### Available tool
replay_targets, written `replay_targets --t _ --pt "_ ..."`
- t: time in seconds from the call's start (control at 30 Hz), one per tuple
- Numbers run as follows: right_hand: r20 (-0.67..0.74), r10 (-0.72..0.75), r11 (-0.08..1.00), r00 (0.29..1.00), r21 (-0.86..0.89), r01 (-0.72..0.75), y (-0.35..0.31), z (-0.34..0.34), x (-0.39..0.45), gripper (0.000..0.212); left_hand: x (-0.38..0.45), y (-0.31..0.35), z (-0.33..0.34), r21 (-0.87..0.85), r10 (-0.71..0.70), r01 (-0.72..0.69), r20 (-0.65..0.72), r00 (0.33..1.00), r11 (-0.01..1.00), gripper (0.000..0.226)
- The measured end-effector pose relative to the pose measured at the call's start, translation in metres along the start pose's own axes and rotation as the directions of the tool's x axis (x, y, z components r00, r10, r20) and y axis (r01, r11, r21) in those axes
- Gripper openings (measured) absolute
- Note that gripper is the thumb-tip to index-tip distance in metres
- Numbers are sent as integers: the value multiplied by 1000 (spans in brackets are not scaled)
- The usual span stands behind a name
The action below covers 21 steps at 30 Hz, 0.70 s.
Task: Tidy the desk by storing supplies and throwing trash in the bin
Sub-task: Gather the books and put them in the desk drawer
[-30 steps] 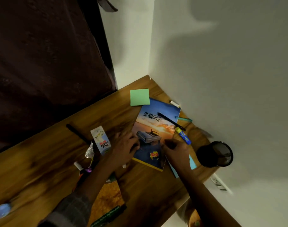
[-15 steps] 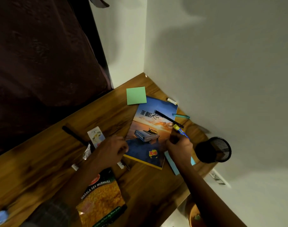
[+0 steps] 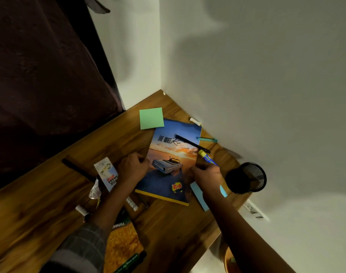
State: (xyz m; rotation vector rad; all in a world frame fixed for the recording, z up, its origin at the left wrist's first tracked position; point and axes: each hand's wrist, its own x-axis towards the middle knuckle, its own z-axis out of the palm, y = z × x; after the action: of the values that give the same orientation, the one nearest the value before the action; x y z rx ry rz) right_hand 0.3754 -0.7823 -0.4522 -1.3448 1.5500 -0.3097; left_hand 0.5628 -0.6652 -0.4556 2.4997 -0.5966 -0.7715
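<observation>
**A:** What changed since a second ago? Left hand (image 3: 133, 166) was planted on the notebook (image 3: 169, 164) cover, right?

**B:** Yep, it has now slid off to the notebook's 9 o'clock edge, fingers curled at that edge. Can't tell if it's actually gripping it or just touching.

**A:** And the right hand (image 3: 206, 175)?

**B:** It has moved from the cover to the 3 o'clock edge, closed round the blue-and-yellow marker (image 3: 207, 158), which pokes out toward 11 o'clock.

**A:** Rest of the tabletop (image 3: 40, 203)?

**B:** Same spots. Black pen (image 3: 191, 143) on the cover, green sticky pad (image 3: 151, 118) at the notebook's 11, mesh pen cup (image 3: 246, 178) at 3, milkshake carton (image 3: 107, 174) at 9.
</observation>
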Motion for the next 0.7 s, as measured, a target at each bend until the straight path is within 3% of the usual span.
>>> replay_targets --t 0.2,0.33,0.43,0.57,0.7 --pt "65 45 999 997 -16 -44 -5 -1 -6 10 -2 14 -21 -66 1 1 32 999 998 19" --pt "172 -2 1000 985 9 0 -2 -2 -16 8 -3 17 -49 -119 -2 6 37 999 993 21" --pt "175 -60 997 983 -44 69 6 0 -22 22 -12 9 -62 -173 -9 19 57 998 985 25" --pt "219 -118 988 969 -76 137 11 -5 -46 13 -40 -5 -70 -244 -3 15 51 999 970 18" --pt "341 -100 995 935 56 86 27 -20 -72 14 -87 -23 -71 -285 -41 37 -8 999 958 23"
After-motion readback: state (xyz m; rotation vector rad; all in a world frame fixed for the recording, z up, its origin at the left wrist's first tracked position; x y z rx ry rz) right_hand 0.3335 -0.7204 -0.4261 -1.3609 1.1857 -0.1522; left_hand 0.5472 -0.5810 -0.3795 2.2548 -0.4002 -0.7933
